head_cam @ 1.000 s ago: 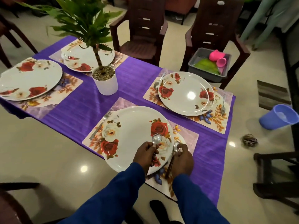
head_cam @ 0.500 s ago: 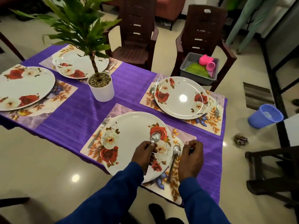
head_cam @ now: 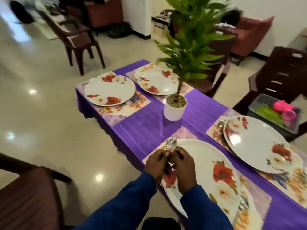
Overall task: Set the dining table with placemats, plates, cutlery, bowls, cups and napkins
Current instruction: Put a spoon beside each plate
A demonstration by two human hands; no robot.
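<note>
Closest to me, my left hand [head_cam: 157, 161] and right hand [head_cam: 183, 165] meet at the near plate's left edge, fingers of both curled around thin metal cutlery [head_cam: 172, 144]; one spoon bowl pokes up above my knuckles, and how many pieces I hold I cannot tell. The metal should be light, rigid and slick, so I judge the handle's middle the safest place to pinch. Under my wrists lies the near plate [head_cam: 204, 165], white with red roses, on a floral placemat [head_cam: 264, 200] with another spoon [head_cam: 244, 207] at its right edge. Just beyond, right, is a second plate [head_cam: 254, 143]. Mid-table stands a white potted plant [head_cam: 175, 108] on the purple cloth [head_cam: 149, 127]. At the far end two more plates [head_cam: 109, 90] sit side by side. Off to the right, a grey bin [head_cam: 259, 103] holds pink cups [head_cam: 282, 105].
</note>
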